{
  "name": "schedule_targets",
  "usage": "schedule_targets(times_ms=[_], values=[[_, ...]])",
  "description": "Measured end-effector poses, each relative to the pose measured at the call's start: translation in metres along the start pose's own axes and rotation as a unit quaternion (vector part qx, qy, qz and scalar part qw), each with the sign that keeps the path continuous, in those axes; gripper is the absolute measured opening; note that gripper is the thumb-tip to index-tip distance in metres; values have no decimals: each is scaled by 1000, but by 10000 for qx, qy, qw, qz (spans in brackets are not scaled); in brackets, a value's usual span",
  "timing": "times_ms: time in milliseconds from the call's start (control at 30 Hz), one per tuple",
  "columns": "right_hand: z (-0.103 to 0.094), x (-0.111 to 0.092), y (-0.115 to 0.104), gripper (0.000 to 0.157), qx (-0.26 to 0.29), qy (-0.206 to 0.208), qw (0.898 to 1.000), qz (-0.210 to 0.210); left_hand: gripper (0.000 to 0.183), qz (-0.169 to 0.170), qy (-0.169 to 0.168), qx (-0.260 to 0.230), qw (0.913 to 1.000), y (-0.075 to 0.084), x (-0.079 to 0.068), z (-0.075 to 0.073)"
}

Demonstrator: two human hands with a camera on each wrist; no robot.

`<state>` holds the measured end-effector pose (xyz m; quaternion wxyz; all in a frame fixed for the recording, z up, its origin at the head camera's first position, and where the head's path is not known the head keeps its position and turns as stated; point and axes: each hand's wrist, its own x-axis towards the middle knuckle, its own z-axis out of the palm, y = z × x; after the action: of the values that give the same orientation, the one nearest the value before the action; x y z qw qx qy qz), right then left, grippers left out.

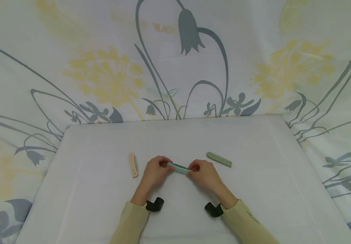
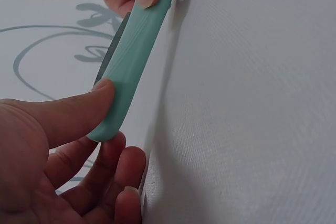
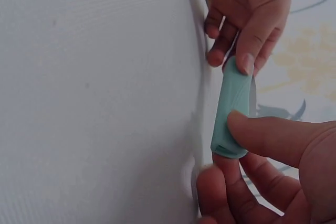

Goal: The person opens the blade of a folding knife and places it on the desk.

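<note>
A mint-green folding knife [image 1: 179, 168] is held lengthwise between both hands over the white table. My left hand [image 1: 157, 169] pinches one end, its thumb [image 2: 100, 95] on the handle's face and fingers behind. At the other end my right hand [image 1: 205, 173] grips likewise, thumb [image 3: 249, 129] pressed on the handle. Along the far side of the handle, a strip of the blade [image 2: 110, 56] shows, dark in the left wrist view. Most of that blade is hidden by the handle.
Left of my hands lies a peach folding knife [image 1: 133, 165]. A sage-green folding knife [image 1: 219, 159] lies beyond my right hand. All are on the white-covered table [image 1: 102, 142]. Flower-printed cloth [image 1: 169, 74] hangs behind and beside it. Black devices [image 1: 155, 204] sit at both wrists.
</note>
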<state>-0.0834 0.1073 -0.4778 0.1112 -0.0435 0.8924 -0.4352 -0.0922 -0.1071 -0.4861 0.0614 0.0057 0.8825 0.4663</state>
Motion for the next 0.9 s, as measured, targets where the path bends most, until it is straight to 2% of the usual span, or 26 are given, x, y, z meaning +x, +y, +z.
schedule_targets(times_ms=[200, 467, 700, 900], values=[[-4, 0, 2, 12, 280, -10, 9996, 21, 17, -36, -102, -261, 9996, -3, -4, -2], [-7, -1, 3, 12, 735, -49, 9973, 35, 18, -36, -140, -979, 9951, 0, -13, -4], [-15, -7, 5, 13, 1157, -317, 9928, -8, 21, -235, -76, -1662, 9858, 9, -29, -2], [-19, -11, 3, 18, 1416, -736, 9863, -410, 23, -279, -45, -1960, 9802, 14, -41, 2]])
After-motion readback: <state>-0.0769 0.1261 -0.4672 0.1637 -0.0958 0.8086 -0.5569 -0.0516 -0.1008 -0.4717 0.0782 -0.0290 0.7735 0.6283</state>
